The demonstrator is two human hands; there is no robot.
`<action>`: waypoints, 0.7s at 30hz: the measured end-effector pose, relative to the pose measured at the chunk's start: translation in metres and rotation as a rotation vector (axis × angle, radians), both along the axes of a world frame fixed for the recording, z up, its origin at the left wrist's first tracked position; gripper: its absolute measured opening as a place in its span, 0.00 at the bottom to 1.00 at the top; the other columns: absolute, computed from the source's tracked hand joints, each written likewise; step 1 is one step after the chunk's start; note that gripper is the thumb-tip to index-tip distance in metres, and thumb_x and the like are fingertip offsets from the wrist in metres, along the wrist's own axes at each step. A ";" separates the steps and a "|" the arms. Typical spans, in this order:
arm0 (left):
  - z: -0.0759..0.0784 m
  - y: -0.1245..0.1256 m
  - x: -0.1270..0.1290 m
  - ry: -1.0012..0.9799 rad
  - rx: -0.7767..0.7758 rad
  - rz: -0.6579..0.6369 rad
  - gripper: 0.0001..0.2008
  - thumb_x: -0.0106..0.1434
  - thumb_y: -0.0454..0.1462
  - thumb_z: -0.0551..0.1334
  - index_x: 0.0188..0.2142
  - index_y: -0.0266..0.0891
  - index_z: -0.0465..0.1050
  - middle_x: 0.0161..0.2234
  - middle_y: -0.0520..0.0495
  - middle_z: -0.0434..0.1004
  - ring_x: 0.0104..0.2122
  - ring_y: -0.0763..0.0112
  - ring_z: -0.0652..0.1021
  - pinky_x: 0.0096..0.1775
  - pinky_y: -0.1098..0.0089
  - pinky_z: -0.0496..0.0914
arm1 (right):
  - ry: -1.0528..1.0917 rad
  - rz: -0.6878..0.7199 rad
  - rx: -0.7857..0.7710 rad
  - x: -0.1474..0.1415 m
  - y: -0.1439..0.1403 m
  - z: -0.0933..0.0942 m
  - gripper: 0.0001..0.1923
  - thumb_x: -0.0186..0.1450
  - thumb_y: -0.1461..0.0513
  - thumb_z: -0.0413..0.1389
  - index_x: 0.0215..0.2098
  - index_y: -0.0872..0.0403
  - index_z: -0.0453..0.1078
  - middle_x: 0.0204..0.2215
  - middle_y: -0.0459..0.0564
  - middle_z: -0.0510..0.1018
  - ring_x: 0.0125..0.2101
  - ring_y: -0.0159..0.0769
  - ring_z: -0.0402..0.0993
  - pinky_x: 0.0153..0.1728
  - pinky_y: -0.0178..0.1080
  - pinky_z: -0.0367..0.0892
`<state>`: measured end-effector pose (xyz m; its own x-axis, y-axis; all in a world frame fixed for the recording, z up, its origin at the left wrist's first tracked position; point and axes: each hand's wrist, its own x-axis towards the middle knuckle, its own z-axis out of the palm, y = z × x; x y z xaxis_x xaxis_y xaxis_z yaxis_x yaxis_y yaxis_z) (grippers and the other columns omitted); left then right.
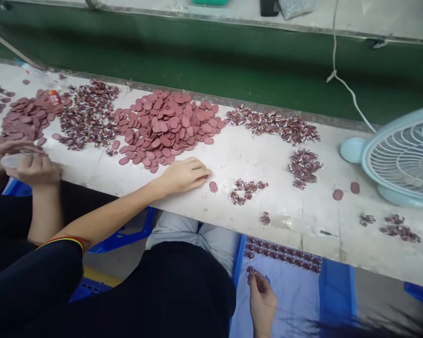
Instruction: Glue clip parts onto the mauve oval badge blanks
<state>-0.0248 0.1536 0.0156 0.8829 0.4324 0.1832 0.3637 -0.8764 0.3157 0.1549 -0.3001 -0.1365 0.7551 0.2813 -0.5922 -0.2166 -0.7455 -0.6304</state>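
My left hand (188,176) lies on the white table, fingers stretched to the right and nothing visible in them. Just past its fingertips is a single reddish-brown oval disc (213,187). Behind this hand rises a big heap of similar oval discs (172,124). Lower right, my right hand (262,298) pinches a small brown piece (250,269) between thumb and finger. It is held over a blue crate (338,286) lined with pale cloth (292,293), where rows of small brown pieces (284,253) stand along the far edge.
Piles of small brown-and-white parts (273,124) lie along the table's back, with smaller clusters (305,166) nearer. A light blue fan (405,159) stands at the right, its white cord (354,101) running upward. At the left, another person's hands (35,169) work beside more discs (28,115).
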 end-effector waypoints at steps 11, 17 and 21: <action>0.014 -0.015 -0.017 -0.386 -0.671 0.219 0.13 0.69 0.44 0.68 0.48 0.42 0.86 0.41 0.43 0.85 0.38 0.67 0.83 0.30 0.73 0.78 | 0.076 0.259 -0.121 -0.010 0.006 -0.043 0.23 0.69 0.45 0.61 0.53 0.51 0.78 0.47 0.49 0.86 0.50 0.43 0.82 0.59 0.56 0.74; 0.015 -0.019 -0.015 -0.555 -0.899 0.399 0.15 0.67 0.47 0.72 0.45 0.39 0.86 0.36 0.44 0.85 0.34 0.68 0.83 0.39 0.67 0.82 | 0.077 0.214 -0.057 -0.010 0.015 -0.041 0.19 0.68 0.49 0.63 0.50 0.52 0.78 0.46 0.49 0.86 0.51 0.43 0.81 0.61 0.58 0.73; 0.018 -0.020 -0.024 -0.682 -1.061 0.505 0.16 0.62 0.47 0.76 0.45 0.41 0.86 0.34 0.45 0.86 0.40 0.64 0.86 0.41 0.67 0.83 | 0.100 0.062 0.001 -0.006 0.020 -0.015 0.19 0.62 0.48 0.69 0.43 0.52 0.81 0.35 0.46 0.86 0.41 0.40 0.84 0.51 0.53 0.79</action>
<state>-0.0485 0.1338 0.0333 0.4559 0.8839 -0.1039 0.0712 0.0802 0.9942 0.1486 -0.2804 -0.1513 0.6730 0.3265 -0.6637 -0.2321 -0.7588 -0.6086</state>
